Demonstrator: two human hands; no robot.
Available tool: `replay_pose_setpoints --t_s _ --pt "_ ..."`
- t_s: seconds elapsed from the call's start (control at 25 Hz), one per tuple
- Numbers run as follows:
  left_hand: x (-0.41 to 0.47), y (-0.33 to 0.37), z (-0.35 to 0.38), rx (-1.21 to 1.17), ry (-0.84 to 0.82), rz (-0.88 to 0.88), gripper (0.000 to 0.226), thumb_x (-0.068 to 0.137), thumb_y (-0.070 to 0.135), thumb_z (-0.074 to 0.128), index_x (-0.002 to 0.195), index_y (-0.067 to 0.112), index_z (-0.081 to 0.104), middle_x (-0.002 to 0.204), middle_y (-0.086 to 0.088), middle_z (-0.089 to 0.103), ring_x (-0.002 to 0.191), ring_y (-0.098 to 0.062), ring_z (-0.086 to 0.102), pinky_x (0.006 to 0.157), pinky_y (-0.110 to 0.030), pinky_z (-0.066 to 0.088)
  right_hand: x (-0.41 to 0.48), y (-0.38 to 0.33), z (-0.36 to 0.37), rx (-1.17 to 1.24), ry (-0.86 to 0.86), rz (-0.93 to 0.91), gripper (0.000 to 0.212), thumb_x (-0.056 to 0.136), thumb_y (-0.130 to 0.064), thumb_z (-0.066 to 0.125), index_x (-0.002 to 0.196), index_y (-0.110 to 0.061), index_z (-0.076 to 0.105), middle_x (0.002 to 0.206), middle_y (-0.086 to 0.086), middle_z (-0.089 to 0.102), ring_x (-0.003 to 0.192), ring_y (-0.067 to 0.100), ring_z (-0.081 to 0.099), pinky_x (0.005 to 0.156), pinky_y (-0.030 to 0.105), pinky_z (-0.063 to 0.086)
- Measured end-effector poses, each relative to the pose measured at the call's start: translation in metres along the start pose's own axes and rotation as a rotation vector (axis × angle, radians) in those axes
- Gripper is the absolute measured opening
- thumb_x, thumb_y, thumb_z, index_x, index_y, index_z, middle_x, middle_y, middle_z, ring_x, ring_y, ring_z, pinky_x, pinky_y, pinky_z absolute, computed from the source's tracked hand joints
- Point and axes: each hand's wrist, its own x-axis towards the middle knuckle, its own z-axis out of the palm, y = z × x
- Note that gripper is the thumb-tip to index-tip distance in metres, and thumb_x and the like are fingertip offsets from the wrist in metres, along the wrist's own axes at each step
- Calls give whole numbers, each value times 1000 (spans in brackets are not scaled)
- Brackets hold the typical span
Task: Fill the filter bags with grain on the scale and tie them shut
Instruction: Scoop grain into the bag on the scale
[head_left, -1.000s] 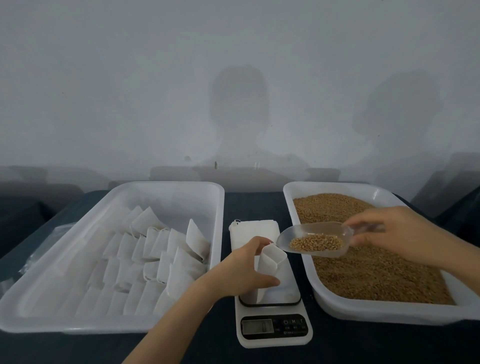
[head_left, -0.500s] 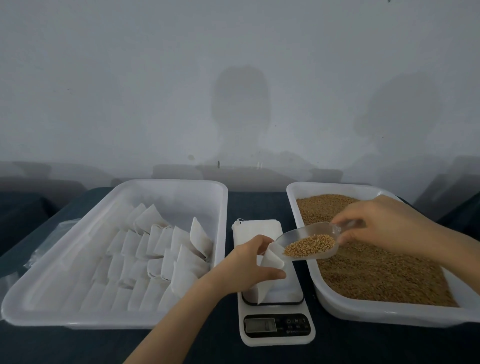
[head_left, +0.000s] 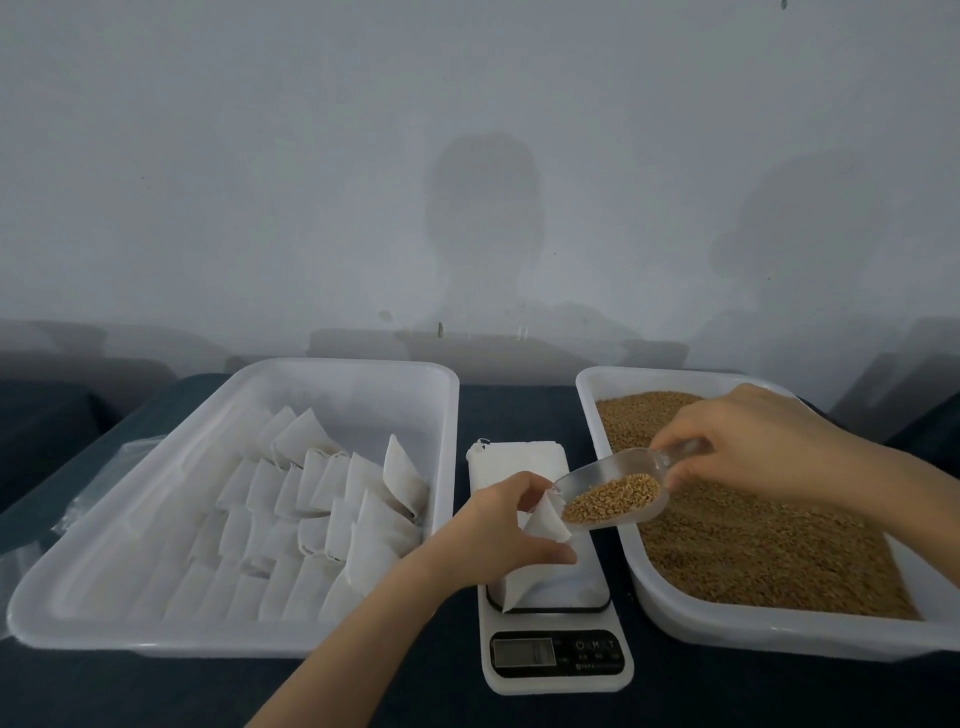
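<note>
The scoop (head_left: 613, 493) of grain has moved over from the grain tray (head_left: 779, 631). Its lip now touches the mouth of the filter bag (head_left: 545, 522). The left hand (head_left: 493, 530) pinches the bag open on the scale (head_left: 556, 675). The right hand (head_left: 753, 441) pinches the scoop's handle. The scoop tips down, so I think the grain will slide in next.
</note>
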Motion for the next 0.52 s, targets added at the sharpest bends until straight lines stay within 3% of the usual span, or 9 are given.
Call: replay_pose_setpoints --t_s 0.16,0.32,0.52 --pt "0 1 0 -8 -6 -16 69 68 54 79 127 35 48 124 18 55 113 -1 52 95 -23 50 3 -2 -5 -36 -22 -12 35 69 -67 62 101 -54 61 92 -33 61 94 -3 55 83 38 51" --pt "5 6 0 19 -4 -26 55 71 47 79 117 39 50 114 23 55 107 3 52 78 -6 40 7 -3 -8 -91 -35 -17 40 69 -68 63 105 -52 61 88 -35 58 92 -4 55 85 36 51" --pt "13 7 3 37 36 -17 55 73 42 80 119 33 52 111 20 54 106 -1 52 82 -12 42 14 -4 -11 -132 -19 -39 40 69 -68 64 105 -51 62 91 -32 62 93 2 56 83 34 51"
